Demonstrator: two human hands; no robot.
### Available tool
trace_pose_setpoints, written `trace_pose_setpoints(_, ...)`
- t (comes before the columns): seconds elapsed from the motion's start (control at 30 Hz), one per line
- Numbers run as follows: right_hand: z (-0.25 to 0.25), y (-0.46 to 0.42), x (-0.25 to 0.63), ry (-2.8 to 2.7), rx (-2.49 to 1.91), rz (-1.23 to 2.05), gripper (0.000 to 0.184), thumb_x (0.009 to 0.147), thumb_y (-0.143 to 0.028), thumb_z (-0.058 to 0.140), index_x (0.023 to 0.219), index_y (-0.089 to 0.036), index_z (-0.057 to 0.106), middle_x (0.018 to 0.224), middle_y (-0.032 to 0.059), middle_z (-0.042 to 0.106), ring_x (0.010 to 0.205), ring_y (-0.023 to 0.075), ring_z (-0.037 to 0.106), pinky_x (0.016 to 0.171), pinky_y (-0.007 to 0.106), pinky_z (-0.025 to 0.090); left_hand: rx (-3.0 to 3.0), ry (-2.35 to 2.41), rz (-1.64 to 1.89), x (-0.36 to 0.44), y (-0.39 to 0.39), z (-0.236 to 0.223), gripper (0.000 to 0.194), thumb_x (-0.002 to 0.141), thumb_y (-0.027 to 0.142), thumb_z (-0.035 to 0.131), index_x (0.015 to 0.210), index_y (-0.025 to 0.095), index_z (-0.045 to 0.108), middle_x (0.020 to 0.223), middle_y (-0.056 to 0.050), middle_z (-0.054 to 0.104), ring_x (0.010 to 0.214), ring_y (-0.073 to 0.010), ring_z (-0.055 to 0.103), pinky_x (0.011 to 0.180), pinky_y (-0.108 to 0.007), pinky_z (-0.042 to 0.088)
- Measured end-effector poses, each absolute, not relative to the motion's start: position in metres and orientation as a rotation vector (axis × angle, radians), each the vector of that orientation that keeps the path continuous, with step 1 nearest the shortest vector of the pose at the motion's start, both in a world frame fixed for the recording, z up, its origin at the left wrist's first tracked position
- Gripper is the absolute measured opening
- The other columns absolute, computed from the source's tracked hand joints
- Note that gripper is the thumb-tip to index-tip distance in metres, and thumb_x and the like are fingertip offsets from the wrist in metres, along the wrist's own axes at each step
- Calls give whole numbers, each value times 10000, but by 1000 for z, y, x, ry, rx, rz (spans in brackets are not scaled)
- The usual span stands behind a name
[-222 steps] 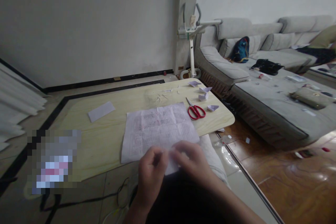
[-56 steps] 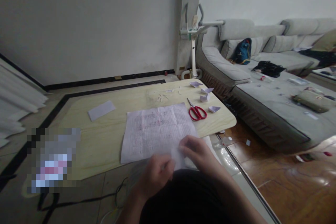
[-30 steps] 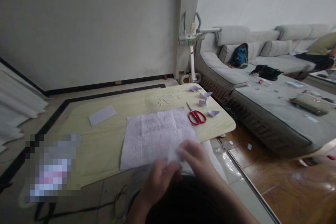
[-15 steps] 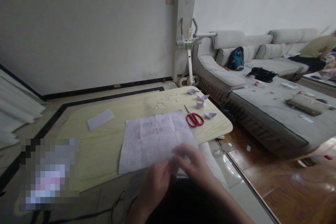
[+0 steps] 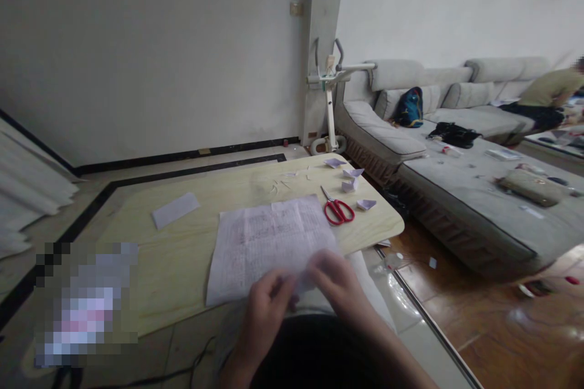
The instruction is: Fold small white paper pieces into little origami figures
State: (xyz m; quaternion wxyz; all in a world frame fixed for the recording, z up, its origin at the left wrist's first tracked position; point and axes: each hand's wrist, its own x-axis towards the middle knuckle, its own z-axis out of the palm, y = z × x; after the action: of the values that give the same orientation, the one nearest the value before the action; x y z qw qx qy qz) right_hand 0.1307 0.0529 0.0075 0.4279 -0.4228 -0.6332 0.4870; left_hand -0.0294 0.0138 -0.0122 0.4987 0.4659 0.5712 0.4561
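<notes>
My left hand (image 5: 266, 308) and my right hand (image 5: 336, 282) meet at the near edge of a low wooden table (image 5: 182, 249). Both are pinched on a small piece of white paper (image 5: 301, 279) between them. Just beyond the hands a large creased sheet with handwriting (image 5: 269, 242) lies flat on the table. Red-handled scissors (image 5: 336, 209) lie to the right of that sheet. Several small folded paper pieces (image 5: 352, 180) sit near the table's far right corner.
A blank white slip (image 5: 175, 209) lies on the table's left half. A grey sofa (image 5: 456, 176) with a blue backpack (image 5: 409, 107) and a black bag stands to the right. A person (image 5: 550, 94) sits at its far end. A white exercise machine (image 5: 329, 97) stands by the pillar.
The camera has tipped up a little, so more wall and picture frames show. My hands stay together at the table's near edge, still working the small paper.
</notes>
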Motion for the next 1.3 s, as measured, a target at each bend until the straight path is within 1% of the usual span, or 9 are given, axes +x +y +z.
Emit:
trace_pose_setpoints(0.17,8,53,131,-1651,-1071,1301,154,861,-276,602,752,-167,585,674,-14,536,643,142,501,597,260,402,1158,1373,1062,-33,13,-15,310,852,466,613,813,165,673,640,-5,650,556,-155,630,492,-217,494)
trace_pose_setpoints(0.37,8,54,131,-1586,-1068,1366,249,884,-378,583,749,-169,569,659,-15,517,620,142,492,569,258,398,1115,1383,1144,-28,10,-6,363,864,501,576,721,170,625,655,10,614,545,-157,645,519,-238,526)
trace_pose_setpoints(0.53,15,51,131,-1586,-1006,1416,251,865,-414,634,825,-168,609,726,5,588,698,166,548,651,281,439,1033,1446,1354,-22,11,0,343,875,491,568,828,162,651,584,9,628,547,-170,630,538,-255,513)
trace_pose_setpoints(0.63,17,49,130,-1690,-1004,1381,235,856,-383,661,770,-166,634,710,6,603,711,171,561,686,289,445,1040,1531,1431,-21,13,-7,347,877,499,565,846,165,651,605,4,636,583,-180,638,548,-262,517)
trace_pose_setpoints(0.73,15,50,130,-1691,-1029,1264,253,891,-367,612,735,-169,623,686,-4,574,671,154,530,645,270,429,1181,1569,1458,-22,15,-19,330,895,464,558,986,164,658,762,-43,707,682,-200,681,623,-296,562)
trace_pose_setpoints(0.83,9,51,130,-1687,-1079,1160,278,906,-365,583,704,-174,576,647,-18,523,629,140,483,595,256,396,1494,1643,1605,-24,14,-26,357,903,346,587,1224,192,591,1097,-116,696,953,-241,686,793,-365,580)
trace_pose_setpoints(0.97,5,50,131,-1729,-1108,1055,303,919,-347,567,670,-183,516,628,-25,492,610,134,456,574,252,378,2049,1586,1451,-25,11,-26,329,914,180,575,1227,262,634,1237,-98,649,1166,-257,604,989,-422,502)
trace_pose_setpoints(1.1,7,46,133,-1745,-1069,1052,268,939,-321,545,709,-185,526,663,-18,517,648,141,488,615,254,402,1953,1555,1398,-21,9,-30,337,900,250,623,1235,224,621,1190,-106,696,1113,-262,650,952,-402,535)
trace_pose_setpoints(1.3,13,43,137,-1687,-985,1249,222,913,-355,602,773,-186,571,728,-8,567,716,158,536,673,262,432,1517,1559,1263,-20,6,-13,267,832,386,695,1042,221,706,965,-64,758,899,-254,707,817,-369,577)
